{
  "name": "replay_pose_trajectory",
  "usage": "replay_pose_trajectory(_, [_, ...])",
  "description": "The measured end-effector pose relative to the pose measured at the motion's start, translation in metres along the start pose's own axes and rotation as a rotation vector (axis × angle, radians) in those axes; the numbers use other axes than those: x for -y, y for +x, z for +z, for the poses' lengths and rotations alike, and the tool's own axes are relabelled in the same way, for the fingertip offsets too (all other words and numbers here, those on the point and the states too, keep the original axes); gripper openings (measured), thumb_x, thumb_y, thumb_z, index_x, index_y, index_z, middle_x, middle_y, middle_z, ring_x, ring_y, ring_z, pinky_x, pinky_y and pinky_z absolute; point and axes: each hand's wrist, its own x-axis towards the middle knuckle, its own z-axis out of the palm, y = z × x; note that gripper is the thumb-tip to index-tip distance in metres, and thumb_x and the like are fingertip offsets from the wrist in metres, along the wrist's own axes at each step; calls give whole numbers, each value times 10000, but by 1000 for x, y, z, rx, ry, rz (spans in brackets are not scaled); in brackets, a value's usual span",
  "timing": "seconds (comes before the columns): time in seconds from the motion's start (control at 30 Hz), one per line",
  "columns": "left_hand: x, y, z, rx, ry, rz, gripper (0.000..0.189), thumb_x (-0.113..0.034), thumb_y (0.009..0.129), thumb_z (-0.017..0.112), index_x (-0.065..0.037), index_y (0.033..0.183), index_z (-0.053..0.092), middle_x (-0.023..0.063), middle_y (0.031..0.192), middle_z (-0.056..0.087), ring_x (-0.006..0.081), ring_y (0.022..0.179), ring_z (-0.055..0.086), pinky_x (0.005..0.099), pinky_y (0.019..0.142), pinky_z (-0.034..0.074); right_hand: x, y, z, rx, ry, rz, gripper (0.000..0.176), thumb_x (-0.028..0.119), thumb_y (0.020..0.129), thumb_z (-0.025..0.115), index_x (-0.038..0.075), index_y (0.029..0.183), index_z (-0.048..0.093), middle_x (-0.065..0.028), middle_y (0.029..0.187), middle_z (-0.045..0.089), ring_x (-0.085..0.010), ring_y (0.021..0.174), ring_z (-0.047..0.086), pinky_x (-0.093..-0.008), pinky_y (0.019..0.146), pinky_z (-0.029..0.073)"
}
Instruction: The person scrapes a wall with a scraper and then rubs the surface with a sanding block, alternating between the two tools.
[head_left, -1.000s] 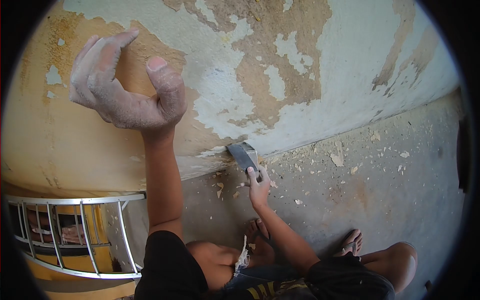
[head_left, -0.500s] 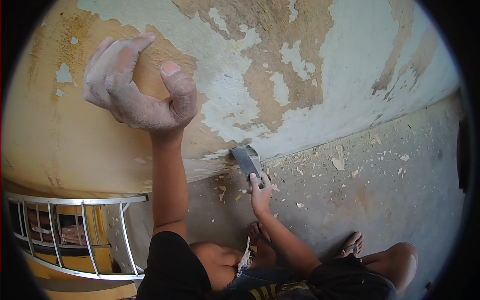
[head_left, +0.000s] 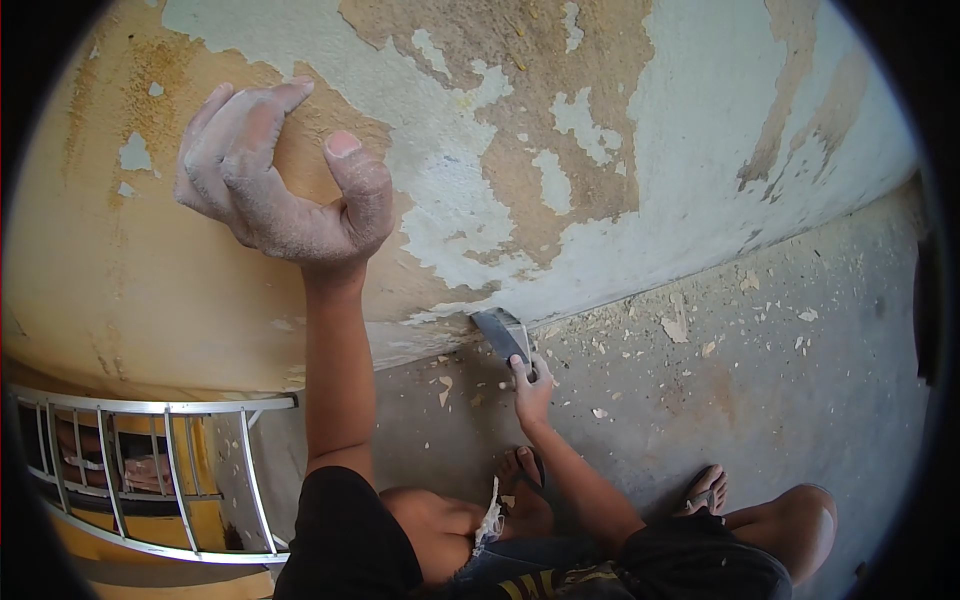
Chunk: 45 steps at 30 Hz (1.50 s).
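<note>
My left hand (head_left: 290, 185), coated in pale dust, is raised in front of the wall (head_left: 440, 215), its fingers curled loosely and the thumb apart, holding nothing. Lower down, my right hand (head_left: 533, 390) grips a flat-bladed scraper (head_left: 500, 330). The blade's tip is right at the foot of the wall, where it meets the floor. Pale paint on the wall is peeled away in ragged patches, baring a brownish layer around both hands.
Paint flakes (head_left: 676, 328) are scattered over the concrete floor (head_left: 640, 440) along the wall. A metal ladder (head_left: 170, 406) lies at the lower left; another person's hand (head_left: 147, 470) shows between its rungs. My sandalled feet (head_left: 706, 490) are below.
My right hand and the scraper have shifted slightly down and to the right, the blade still near the wall's foot. My left hand stays almost in place.
</note>
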Motion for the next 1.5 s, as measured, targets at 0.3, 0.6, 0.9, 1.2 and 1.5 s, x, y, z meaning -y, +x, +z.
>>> replay_pose_trajectory(0.3, [1,0,8,-134,-5,-6,329,-266,825,593,-64,1083,625,45,1012,646,277,1014,536,440,950,434,-5,16,5,110,53,-63,312,218,949,685,-28,1124,608,-52,964,546,-126,823,597,-300,564,627])
replay_pose_trajectory(0.6, [2,-3,7,-108,6,-18,337,-247,813,587,-51,1086,613,62,1029,646,271,1027,519,448,956,452,12,9,23,165,49,-56,299,237,978,645,-2,1155,609,-23,889,570,-90,760,561,-273,586,607])
replay_pose_trajectory(0.9, [3,-7,6,-92,-37,-33,348,-232,819,586,-43,1111,601,70,1057,617,284,1040,516,457,969,445,-38,26,-3,112,-83,-125,301,253,984,636,3,1150,612,-13,886,564,-79,756,546,-276,595,608])
replay_pose_trajectory(1.2, [4,-2,10,-103,-36,-10,370,-225,821,586,-29,1134,586,84,1052,606,291,1063,509,451,978,435,-24,17,-10,38,45,87,384,252,942,695,-37,1183,620,-46,964,549,-104,790,573,-277,569,609])
replay_pose_trajectory(1.5, [3,-3,7,-116,-52,-24,375,-225,819,594,-14,1129,585,87,1055,611,298,1086,512,440,978,420,-30,24,-4,77,-114,-72,362,264,959,671,-19,1179,616,-27,859,555,-88,735,550,-278,566,605])
